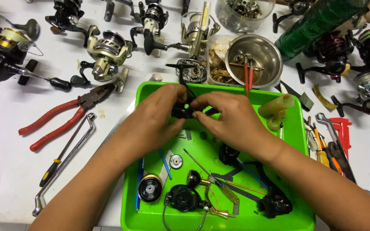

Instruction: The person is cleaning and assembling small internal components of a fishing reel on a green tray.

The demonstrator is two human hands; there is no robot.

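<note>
Left hand (157, 113) and right hand (230, 119) pinching small black reel part (184, 112), hovering over green tray (298, 128) toward its 12 o'clock rim, loose parts crowding at 6 o'clock

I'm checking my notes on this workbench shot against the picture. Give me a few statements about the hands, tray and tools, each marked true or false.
1. Both hands, left hand and right hand, hold one small black part over the green tray. True.
2. The red-handled pliers lie inside the tray. False: they lie on the white table, left of the tray.
3. A steel bowl stands beyond the tray. True.
4. The tray holds nothing. False: a black spool, a screwdriver and other parts lie in it.
</note>
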